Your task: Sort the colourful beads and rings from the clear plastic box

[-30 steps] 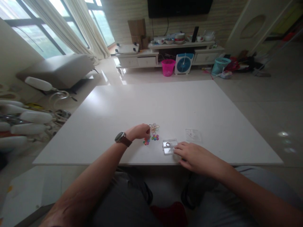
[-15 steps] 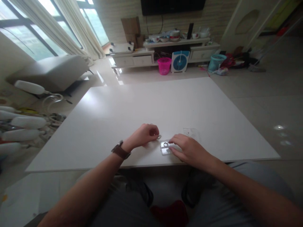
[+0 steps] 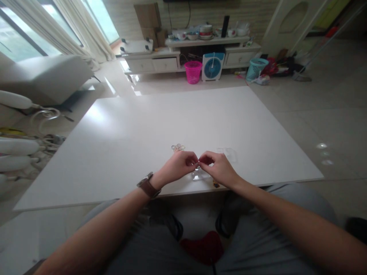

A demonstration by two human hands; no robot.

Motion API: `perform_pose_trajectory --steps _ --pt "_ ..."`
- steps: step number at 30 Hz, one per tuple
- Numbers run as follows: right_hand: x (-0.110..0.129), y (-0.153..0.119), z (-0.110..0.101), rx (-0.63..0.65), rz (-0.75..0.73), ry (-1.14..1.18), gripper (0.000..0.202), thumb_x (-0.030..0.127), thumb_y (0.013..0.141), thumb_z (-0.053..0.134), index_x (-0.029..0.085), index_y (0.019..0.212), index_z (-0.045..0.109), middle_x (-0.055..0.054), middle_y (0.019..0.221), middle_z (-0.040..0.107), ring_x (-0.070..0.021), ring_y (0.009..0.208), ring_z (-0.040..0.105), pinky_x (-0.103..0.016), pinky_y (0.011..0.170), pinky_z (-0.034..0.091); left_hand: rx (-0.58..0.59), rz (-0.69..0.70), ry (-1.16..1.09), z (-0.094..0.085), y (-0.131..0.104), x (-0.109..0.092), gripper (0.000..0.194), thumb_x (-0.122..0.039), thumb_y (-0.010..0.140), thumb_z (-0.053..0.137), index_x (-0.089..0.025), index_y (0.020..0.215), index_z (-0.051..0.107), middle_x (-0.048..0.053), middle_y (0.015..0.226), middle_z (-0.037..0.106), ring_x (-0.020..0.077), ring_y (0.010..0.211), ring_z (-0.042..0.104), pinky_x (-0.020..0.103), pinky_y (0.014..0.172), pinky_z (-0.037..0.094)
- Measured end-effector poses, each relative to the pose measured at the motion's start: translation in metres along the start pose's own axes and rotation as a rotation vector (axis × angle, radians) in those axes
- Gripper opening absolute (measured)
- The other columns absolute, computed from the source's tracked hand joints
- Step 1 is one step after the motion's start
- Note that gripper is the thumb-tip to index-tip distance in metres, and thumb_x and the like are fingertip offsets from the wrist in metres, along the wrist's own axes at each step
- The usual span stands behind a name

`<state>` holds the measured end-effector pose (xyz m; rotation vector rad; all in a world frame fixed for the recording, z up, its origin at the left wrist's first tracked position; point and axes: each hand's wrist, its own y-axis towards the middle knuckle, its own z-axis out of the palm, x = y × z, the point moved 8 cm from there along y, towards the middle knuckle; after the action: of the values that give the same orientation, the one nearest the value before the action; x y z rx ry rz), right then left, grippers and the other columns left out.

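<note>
Above a clear box [image 3: 196, 176] on the counter [image 3: 160, 118], left hand [image 3: 178, 165] and right hand [image 3: 220, 168] meet, fingers pinching what looks like a small ring [image 3: 198, 166]; the next move likely needs a light, steady grip

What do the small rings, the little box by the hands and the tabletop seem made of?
Rings: perhaps metal, thin and faintly shiny, but too small to be sure.
Box: likely clear, glossy plastic; white shows through it.
Tabletop: smooth, glossy white, reflecting light; perhaps lacquered board or glass.
</note>
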<state>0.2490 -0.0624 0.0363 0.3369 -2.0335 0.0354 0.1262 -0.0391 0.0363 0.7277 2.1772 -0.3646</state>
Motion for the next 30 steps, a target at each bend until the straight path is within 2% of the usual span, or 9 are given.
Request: perform_pose_trajectory --steps 7,13,20,25,30 --pt "0.015 0.003 -0.018 -0.111 -0.121 -0.187 0.009 0.016 0.084 0.057 0.019 0.089 0.063 -0.002 0.089 0.064 -0.0146 0.078 0.06 -0.029 0.073 0.049 0.05 -0.036 0.226 0.009 0.007 0.02 0.017 -0.018 0.081 0.058 -0.018 0.083 0.074 0.003 0.074 0.073 0.0138 0.067 0.063 0.025 0.068 0.045" --pt "0.023 0.0 -0.02 -0.087 -0.158 -0.251 0.011 0.015 0.084 0.055 0.02 0.092 0.061 -0.003 0.09 0.062 -0.0165 0.082 0.058 -0.031 0.077 0.047 0.071 0.011 0.383 0.018 0.007 0.02 0.016 -0.021 0.083 0.058 -0.021 0.087 0.073 0.004 0.081 0.074 0.0164 0.07 0.065 0.027 0.07 0.044" --pt "0.031 -0.003 -0.019 -0.066 -0.179 -0.276 0.011 0.017 0.085 0.054 0.021 0.092 0.061 -0.004 0.092 0.062 -0.0191 0.089 0.057 -0.033 0.078 0.046 0.11 0.038 0.429 0.026 0.008 0.021 0.016 -0.025 0.085 0.058 -0.022 0.092 0.073 0.004 0.084 0.075 0.0163 0.073 0.066 0.026 0.069 0.044" --pt "0.033 -0.005 -0.017 -0.056 -0.197 -0.283 0.011 0.015 0.085 0.054 0.021 0.092 0.061 -0.004 0.092 0.062 -0.0193 0.091 0.057 -0.032 0.079 0.046 0.115 0.024 0.511 0.027 0.008 0.022 0.025 -0.035 0.091 0.054 -0.02 0.088 0.073 0.006 0.072 0.071 0.0169 0.065 0.063 0.026 0.063 0.039" --pt "0.032 -0.005 -0.016 -0.046 -0.208 -0.29 0.01 0.016 0.086 0.054 0.021 0.089 0.061 -0.005 0.093 0.062 -0.0199 0.092 0.056 -0.034 0.082 0.045 0.147 0.026 0.566 0.031 0.008 0.023 0.03 -0.037 0.093 0.05 -0.021 0.086 0.074 0.008 0.07 0.069 0.0185 0.063 0.062 0.028 0.063 0.038"
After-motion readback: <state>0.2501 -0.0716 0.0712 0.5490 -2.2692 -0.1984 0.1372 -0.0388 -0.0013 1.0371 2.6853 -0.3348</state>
